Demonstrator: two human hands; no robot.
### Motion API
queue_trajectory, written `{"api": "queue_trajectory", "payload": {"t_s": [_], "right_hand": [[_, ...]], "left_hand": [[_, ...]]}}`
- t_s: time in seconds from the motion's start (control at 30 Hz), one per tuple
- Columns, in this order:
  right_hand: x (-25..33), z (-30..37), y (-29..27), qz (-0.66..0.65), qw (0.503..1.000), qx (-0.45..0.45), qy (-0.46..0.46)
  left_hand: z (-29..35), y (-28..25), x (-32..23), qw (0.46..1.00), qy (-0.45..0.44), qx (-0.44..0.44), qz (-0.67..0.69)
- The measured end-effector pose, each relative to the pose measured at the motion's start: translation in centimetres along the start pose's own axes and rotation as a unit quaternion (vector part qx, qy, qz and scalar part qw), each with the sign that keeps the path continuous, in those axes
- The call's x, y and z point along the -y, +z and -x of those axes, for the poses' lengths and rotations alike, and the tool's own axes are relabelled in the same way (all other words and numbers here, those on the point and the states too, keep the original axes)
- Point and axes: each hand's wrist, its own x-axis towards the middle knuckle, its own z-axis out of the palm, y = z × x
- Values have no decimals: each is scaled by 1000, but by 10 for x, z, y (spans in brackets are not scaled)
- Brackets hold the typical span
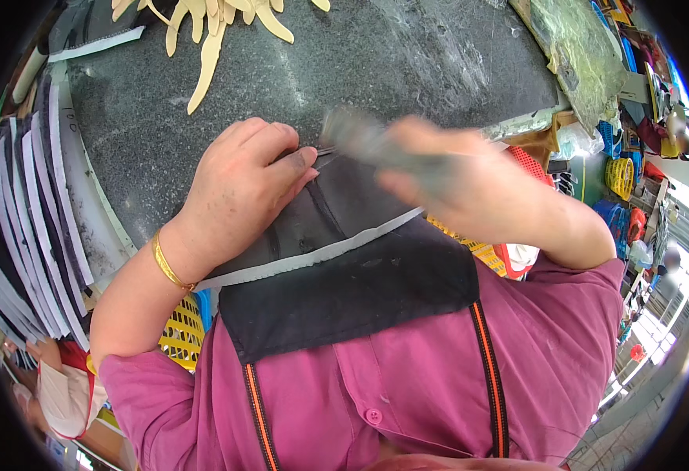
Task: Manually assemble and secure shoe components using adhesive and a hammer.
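A black sheet of leather-like material [352,200] with a white strip along its near edge lies at the front of the dark stone table [313,71], its near side hanging over my apron. My left hand [238,177] pinches the far edge of this sheet between thumb and fingers. Just right of those fingertips, my right hand [470,184] is wrapped around a short tool [352,135], which looks like a hammer with a blunt head. Motion smears the tool and the fingers, so its exact shape and whether it touches the sheet stay unclear.
Cream-coloured cut strips [207,55] lie at the table's far side. Stacked black-and-white pieces [34,212] stand at the left edge. Yellow baskets [181,334] sit below the table, and crumpled clear plastic sheeting [580,59] hangs at the right corner. Another person [62,388] is at lower left.
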Motion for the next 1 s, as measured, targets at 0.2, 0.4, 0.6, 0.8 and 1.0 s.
{"api": "queue_trajectory", "payload": {"t_s": [0.2,0.4,0.6,0.8,1.0], "right_hand": [[4,0,11,-16,999,34,30],[-7,3,19,70,995,47,-43],[-5,-2,24,58,994,89,-39],[3,-5,22,65,996,40,-54],[2,-9,28,106,989,88,-49]], "left_hand": [[3,0,0,999,8,-26,-42],[7,-6,2,998,-31,-32,46],[18,-3,-2,997,-61,-55,-8],[21,-2,-7,995,-74,-54,29],[24,-5,-8,995,-76,-63,-15]]}}
